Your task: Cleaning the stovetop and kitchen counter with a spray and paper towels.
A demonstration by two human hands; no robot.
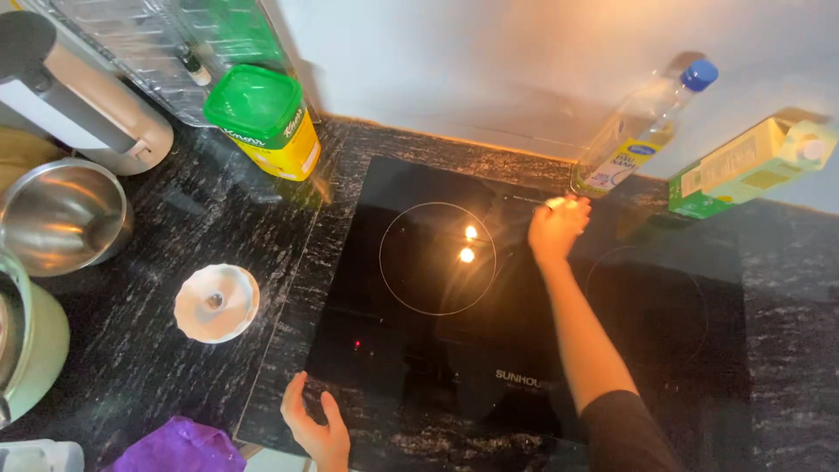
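Observation:
My right hand [556,229] reaches out over the far edge of a black glass induction cooktop [411,350], fingers curled, next to the base of a clear bottle with a blue cap [642,131]. Whether the hand holds anything small is unclear. My left hand [316,428] rests flat with fingers apart on the near left edge of the cooktop, holding nothing. The cooktop has two ring markings and a small red light near its front left.
On the dark stone counter left of the cooktop stand a yellow tub with a green lid [265,121], a white round lid [216,302], a steel bowl [61,214] and a purple cloth [179,447]. A green and cream carton [752,166] leans on the wall.

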